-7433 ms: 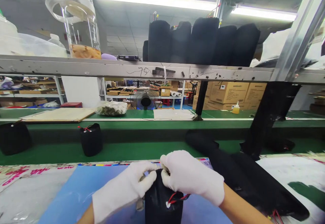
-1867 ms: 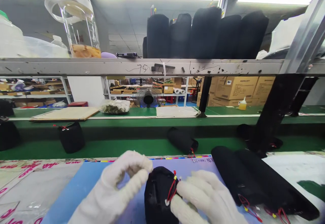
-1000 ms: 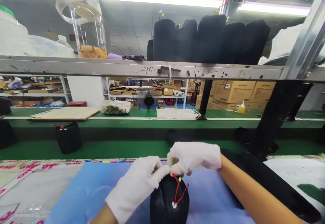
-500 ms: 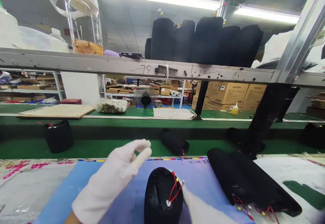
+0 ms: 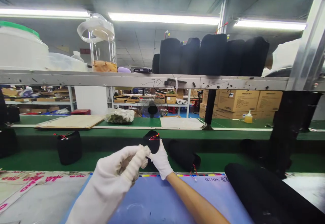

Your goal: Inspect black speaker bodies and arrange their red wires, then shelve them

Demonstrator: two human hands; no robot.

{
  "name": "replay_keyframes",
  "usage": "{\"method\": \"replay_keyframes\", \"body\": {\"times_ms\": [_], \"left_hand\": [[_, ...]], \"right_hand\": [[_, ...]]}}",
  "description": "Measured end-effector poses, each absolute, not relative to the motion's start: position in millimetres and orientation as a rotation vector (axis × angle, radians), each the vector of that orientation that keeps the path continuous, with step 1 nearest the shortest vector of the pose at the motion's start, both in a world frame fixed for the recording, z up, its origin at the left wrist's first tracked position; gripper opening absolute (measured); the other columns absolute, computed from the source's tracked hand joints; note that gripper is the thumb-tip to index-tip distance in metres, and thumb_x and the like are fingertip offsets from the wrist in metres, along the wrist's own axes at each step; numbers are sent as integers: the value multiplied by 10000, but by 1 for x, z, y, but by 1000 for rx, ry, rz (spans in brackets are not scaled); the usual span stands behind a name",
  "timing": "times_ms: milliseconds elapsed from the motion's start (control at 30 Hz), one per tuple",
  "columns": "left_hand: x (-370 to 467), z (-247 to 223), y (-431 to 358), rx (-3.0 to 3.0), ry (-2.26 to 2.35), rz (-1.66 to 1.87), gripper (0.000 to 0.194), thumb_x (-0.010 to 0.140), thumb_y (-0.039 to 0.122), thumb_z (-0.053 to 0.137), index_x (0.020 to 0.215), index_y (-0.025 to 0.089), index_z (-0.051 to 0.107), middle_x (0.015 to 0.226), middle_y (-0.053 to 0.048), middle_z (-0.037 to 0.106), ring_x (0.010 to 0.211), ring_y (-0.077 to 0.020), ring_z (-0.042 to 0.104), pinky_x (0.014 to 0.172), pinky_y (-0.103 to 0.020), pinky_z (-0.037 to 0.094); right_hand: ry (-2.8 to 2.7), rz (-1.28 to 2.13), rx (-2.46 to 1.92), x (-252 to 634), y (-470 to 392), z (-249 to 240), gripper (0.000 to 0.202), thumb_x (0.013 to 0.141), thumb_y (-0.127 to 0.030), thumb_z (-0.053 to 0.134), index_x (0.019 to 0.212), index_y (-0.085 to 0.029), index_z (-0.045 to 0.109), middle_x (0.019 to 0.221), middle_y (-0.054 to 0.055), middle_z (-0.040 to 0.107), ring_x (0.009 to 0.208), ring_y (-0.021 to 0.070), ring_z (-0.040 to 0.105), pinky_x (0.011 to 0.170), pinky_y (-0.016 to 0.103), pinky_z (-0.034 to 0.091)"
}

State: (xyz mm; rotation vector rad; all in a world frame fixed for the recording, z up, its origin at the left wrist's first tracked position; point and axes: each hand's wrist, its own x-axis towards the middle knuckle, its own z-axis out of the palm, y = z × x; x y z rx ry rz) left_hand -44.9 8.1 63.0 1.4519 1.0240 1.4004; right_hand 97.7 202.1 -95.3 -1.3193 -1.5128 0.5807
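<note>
My right hand (image 5: 161, 161), in a white glove, is stretched out over the green belt and closed around a black bundle with red wires (image 5: 151, 142). The wires and a small yellow connector show on its upper end. Nearer to me, my left hand (image 5: 114, 180), also gloved, has its fingers curled in towards the thumb, and nothing shows in them. Its soiled fingertips overlap the right hand's fingers in view; whether they touch I cannot tell. Right of the held bundle, another black bundle (image 5: 184, 154) lies on the belt, red wires at its near end.
A blue sheet (image 5: 157, 200) covers the bench before me, with black rolls (image 5: 269, 193) on its right. Another black bundle (image 5: 69, 148) stands on the green belt (image 5: 101, 149) at left. Overhead runs a metal shelf (image 5: 122, 79) carrying a jar (image 5: 104, 48) and several black bundles (image 5: 213, 56).
My right hand has carried the black bundle from the blue sheet forward to the green belt. My left hand's fingers have curled in. The view has tilted up and shifted left.
</note>
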Motion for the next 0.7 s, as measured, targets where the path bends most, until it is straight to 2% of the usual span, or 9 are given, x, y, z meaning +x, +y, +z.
{"method": "replay_keyframes", "body": {"times_ms": [133, 200, 267, 433, 500, 567, 633, 700], "left_hand": [[-47, 68, 6, 1452, 993, 1381, 330, 761, 490, 750, 972, 237, 747, 736, 17, 618, 530, -41, 410, 458, -146, 326], [-49, 69, 6, 1436, 946, 1331, 369, 777, 530, 717, 1000, 236, 738, 705, 16, 619, 519, -47, 418, 470, -158, 342], [-48, 68, 5, 1414, 925, 1295, 422, 810, 579, 653, 1017, 220, 733, 637, 11, 617, 497, -62, 443, 478, -179, 368], [-42, 62, 5, 1467, 926, 1295, 474, 841, 602, 591, 1020, 190, 739, 652, -15, 645, 467, -84, 476, 453, -203, 395], [-40, 58, 7, 1456, 899, 1253, 467, 834, 593, 611, 1058, 200, 729, 682, -15, 639, 480, -74, 456, 449, -190, 376], [-41, 54, 9, 1386, 887, 1197, 492, 809, 607, 634, 1084, 208, 721, 713, -17, 618, 496, -61, 426, 442, -170, 333], [-42, 52, 14, 1305, 912, 1158, 555, 743, 642, 682, 1070, 196, 728, 720, -23, 602, 496, -52, 405, 436, -161, 300], [-43, 52, 19, 1238, 965, 1144, 643, 644, 681, 738, 1038, 173, 739, 701, -31, 596, 481, -49, 401, 423, -160, 281]], "right_hand": [[-1765, 425, -1485, 111, 207, -89, 578, 896, -371, 652, 1397, -191, 430, 1345, 121, 558, 1175, 286, 585, 986, 515, 476], [-1881, 290, -1574, 134, 204, -76, 481, 926, -350, 618, 1360, -195, 483, 1397, 110, 511, 1245, 303, 522, 1030, 553, 424], [-1920, 150, -1708, 165, 202, -60, 471, 926, -333, 619, 1358, -201, 486, 1470, 107, 432, 1315, 325, 444, 1071, 585, 365], [-1933, 59, -2060, 229, 194, -28, 343, 943, -337, 599, 1240, -168, 565, 1239, 89, 608, 1053, 236, 631, 895, 458, 535], [-1933, -18, -2093, 244, 179, -13, 362, 942, -367, 595, 1240, -163, 566, 1195, 87, 629, 1024, 231, 640, 890, 460, 531], [-1892, -130, -2080, 262, 155, 9, 508, 882, -454, 648, 1305, -199, 528, 1162, 85, 652, 1026, 259, 643, 907, 479, 504], [-1810, -223, -2052, 292, 122, 35, 741, 756, -566, 723, 1390, -298, 448, 1100, 63, 698, 988, 289, 669, 880, 449, 494], [-1685, -301, -2044, 333, 86, 58, 707, 775, -632, 644, 1396, -376, 422, 1147, 45, 704, 1003, 296, 676, 848, 415, 483]]}}
